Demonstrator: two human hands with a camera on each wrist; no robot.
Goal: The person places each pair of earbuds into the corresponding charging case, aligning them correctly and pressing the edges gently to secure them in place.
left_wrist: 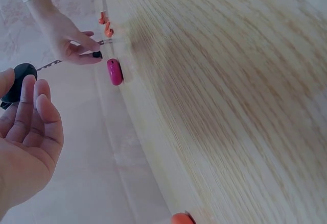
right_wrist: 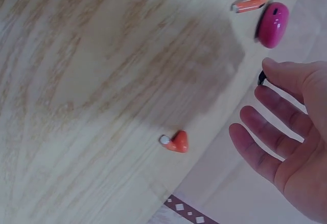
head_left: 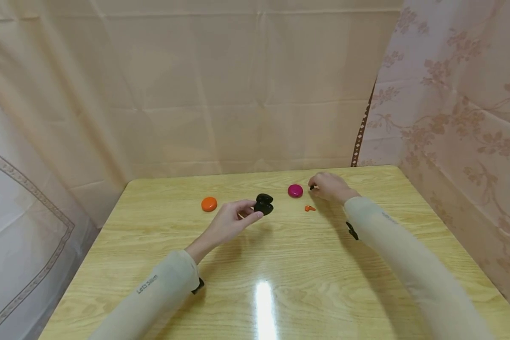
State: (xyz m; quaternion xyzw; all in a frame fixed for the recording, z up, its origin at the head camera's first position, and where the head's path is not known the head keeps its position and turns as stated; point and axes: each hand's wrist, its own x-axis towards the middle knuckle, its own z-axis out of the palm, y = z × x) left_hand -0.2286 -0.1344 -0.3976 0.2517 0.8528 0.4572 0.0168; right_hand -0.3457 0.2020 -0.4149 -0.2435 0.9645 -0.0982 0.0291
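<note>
Black earbud case was gripped by the left hand; the right hand pinched a black earbud (near a magenta case).

Only lettering I can make out is the dark print on the left sleeve, reads like "Lets" plus maybe "Slim" (second word's iffy), while the similar print on the right sleeve is too blurry to read tbh.
</note>
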